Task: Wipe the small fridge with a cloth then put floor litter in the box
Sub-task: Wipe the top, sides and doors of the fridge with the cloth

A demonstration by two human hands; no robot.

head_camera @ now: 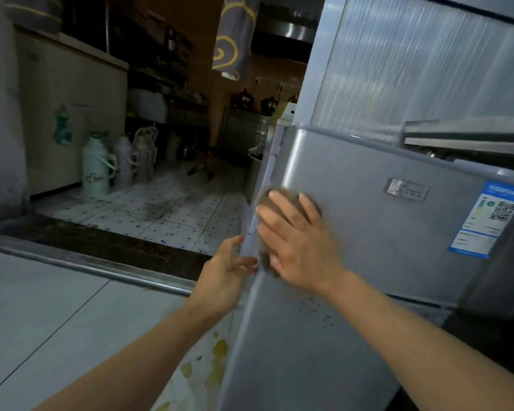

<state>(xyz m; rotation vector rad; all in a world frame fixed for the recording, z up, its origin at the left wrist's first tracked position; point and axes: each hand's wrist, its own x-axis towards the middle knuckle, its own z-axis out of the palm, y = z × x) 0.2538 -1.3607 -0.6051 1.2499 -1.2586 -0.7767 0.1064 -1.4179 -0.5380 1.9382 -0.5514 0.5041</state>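
Pressing one cloth [279,200] flat-fingered on fridge [383,226], right hand [297,241], left hand [229,271] fingers released at its edge

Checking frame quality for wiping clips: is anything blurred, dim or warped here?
Head view: the right hand and the cloth under it are motion-blurred against the fridge; the left hand at the fridge's edge is sharper. The room behind is dim, its shelves hard to read. Wide-angle distortion tilts the fridge's lines, and the blue label is too soft to read.

One head-worn view looks forward and down, tilted. It sits close to the silver fridge door [353,221]. The kitchen floor [149,209] lies beyond.
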